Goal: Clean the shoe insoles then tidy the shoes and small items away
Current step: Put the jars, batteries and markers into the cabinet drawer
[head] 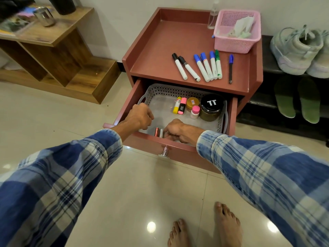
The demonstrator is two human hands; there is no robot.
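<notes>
**Both hands in the open drawer; shoes and insoles on the rack**

The drawer (187, 157) of the cabinet (160, 50) is pulled out, and a grey tray (169, 90) is seen lying in it. The left hand (140, 116) is held at the tray's left rim with its fingers curled in; whether the rim is gripped cannot be told. The right hand (176, 131) is lowered to the tray's front edge, fingers bent down, the fingertips touching the white one of two small tubes (161, 133); the red one lies just beside it on the left. Whether the white tube is pinched cannot be told.

Toward the tray's back right corner two highlighters (176, 105), yellow and pink, are laid side by side, with a round tin (192, 102), a pink-capped bottle (195, 112) and a black-lidded jar (211, 107) to their right.

On the cabinet's top, six markers (207, 67) are laid near the front edge, with a pen (230, 68) to their right. A pink basket (231, 45) is set in the back right corner, a spray bottle (212, 16) just beside it on the left.

To the right of the cabinet, pale shoes (295, 49) are set on top of a black rack (267, 56). Two green insoles (284, 100) are laid side by side on its lower level.
</notes>
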